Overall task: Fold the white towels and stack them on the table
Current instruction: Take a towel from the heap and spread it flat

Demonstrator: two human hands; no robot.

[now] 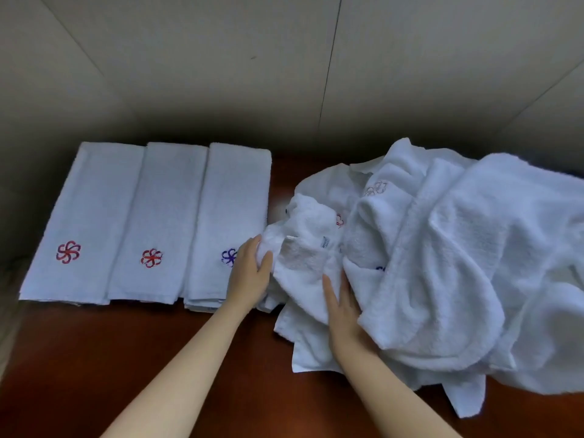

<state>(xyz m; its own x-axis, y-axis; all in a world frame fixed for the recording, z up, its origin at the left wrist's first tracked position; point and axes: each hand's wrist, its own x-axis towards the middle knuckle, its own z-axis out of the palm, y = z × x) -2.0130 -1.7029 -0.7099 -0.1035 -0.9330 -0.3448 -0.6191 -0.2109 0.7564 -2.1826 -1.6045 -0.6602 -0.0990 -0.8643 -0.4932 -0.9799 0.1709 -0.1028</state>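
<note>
A pale grey panelled wall [221,58] fills the far half of the view. Below it lies a dark reddish-brown desk [126,358].

A loose pile of white towels [458,248] covers the right side of the desk, crumpled and overlapping, and runs off the right edge of the view. Faint flower emblems show on some of its folds.

On the left side, three folded towels lie side by side, long edges touching, running from near to far: the left folded towel [91,216], the middle folded towel [164,216] and the right folded towel [234,200]. Layered edges show at their near ends.

The left hand [251,273] reaches in over the right folded towel, its fingers curled round a bunch of cloth at the left edge of the pile. The right hand [346,314] lies on the near part of the pile, the fingers that show straight and flat against the cloth, its right side tucked under a fold.

Near each folded towel's near end sits a flower emblem: red [68,251], red [151,257], and blue [229,257], the last partly hidden by the left hand.
</note>
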